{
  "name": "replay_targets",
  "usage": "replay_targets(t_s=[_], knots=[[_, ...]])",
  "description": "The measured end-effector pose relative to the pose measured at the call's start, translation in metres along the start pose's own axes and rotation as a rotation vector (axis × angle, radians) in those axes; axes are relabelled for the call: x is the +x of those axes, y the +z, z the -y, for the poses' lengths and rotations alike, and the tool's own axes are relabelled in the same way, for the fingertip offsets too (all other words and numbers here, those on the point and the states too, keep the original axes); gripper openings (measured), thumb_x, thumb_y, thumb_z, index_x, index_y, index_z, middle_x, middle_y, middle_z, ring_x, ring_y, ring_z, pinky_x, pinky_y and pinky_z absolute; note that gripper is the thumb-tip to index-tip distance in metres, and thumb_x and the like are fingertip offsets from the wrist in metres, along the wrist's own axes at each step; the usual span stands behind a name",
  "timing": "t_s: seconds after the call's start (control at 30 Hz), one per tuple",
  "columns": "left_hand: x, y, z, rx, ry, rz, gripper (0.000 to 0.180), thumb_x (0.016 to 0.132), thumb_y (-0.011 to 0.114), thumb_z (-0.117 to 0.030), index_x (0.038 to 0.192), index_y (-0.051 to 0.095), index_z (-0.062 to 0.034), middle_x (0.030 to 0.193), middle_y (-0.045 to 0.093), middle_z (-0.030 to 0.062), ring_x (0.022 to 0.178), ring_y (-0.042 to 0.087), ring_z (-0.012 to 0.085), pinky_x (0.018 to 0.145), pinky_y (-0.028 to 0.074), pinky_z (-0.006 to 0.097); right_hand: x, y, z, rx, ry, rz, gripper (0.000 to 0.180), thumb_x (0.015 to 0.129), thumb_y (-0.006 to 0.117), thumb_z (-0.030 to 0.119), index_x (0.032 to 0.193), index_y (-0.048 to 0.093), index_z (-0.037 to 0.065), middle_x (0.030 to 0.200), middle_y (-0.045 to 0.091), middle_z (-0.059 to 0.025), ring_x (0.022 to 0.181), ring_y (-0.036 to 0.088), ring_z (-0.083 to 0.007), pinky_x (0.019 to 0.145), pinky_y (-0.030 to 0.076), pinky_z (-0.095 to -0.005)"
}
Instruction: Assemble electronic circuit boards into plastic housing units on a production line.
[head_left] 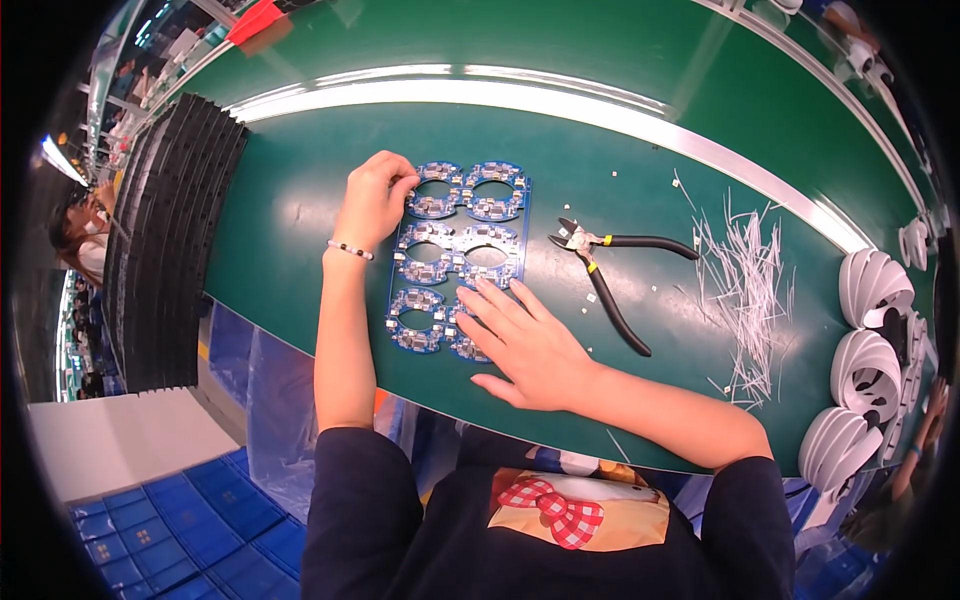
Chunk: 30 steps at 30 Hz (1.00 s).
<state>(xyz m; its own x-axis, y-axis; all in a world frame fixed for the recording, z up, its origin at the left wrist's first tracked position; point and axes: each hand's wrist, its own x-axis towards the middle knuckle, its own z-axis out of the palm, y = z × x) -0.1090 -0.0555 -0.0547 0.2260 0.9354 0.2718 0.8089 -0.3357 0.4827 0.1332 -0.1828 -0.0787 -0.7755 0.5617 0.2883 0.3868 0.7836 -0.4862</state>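
Observation:
A blue panel of ring-shaped circuit boards (462, 238), joined in two columns, lies flat on the green table before me. My left hand (378, 198) has its fingers curled in a pinch at the panel's upper left edge; a beaded bracelet circles that wrist. Spread over the lower right of the panel is my right hand (532, 350), flat with its fingers stretched out, hiding part of the bottom right ring. Right of the panel rest diagonal cutters (582, 240) with black handles, their jaws and handles apart, touched by neither hand.
A loose heap of thin white strips (745, 290) lies right of the cutters, with tiny pale scraps around. Stacked white curved parts (868, 375) line the right edge. Tall stacked black trays (170, 240) stand at the left. A metal rail (450, 92) crosses the back; other people are beyond.

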Motion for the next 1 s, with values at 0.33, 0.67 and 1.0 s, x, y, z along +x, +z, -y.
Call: replay_targets(t_s=[0.33,0.67,1.0], knots=[[0.001,-0.004,-0.005,-0.04,-0.07,0.04,0.005,0.08,0.061,0.003,0.085,0.06,0.005,0.088,0.062,0.0076,0.078,0.061,0.0149,0.072,0.056,0.029,-0.002,0.001,-0.001,0.0,-0.002,-0.021,0.064,0.078,0.062,0.037,0.125,0.044,-0.002,0.138,0.034,-0.0202,0.132,0.027,-0.0335,0.108,0.021,-0.0477],[-0.002,0.0,-0.004,-0.15,0.007,-0.169,0.005,0.078,0.064,-0.001,0.081,0.062,0.0014,0.08,0.064,0.0108,0.071,0.063,0.0211,0.066,0.05,0.028,0.0,0.001,0.0,0.013,-0.005,-0.025,0.062,0.079,0.062,0.034,0.127,0.042,0.001,0.138,0.034,-0.0186,0.13,0.03,-0.0346,0.107,0.023,-0.0495],[-0.027,-0.005,-0.061,-0.154,0.213,0.13,0.018,0.07,0.069,0.0,0.087,0.068,-0.0037,0.101,0.065,0.0082,0.095,0.061,0.0264,0.082,0.049,0.034,-0.001,0.001,-0.002,0.016,-0.001,-0.036,0.063,0.077,0.063,0.035,0.126,0.043,0.0,0.137,0.036,-0.0187,0.13,0.031,-0.0343,0.106,0.024,-0.0497]])
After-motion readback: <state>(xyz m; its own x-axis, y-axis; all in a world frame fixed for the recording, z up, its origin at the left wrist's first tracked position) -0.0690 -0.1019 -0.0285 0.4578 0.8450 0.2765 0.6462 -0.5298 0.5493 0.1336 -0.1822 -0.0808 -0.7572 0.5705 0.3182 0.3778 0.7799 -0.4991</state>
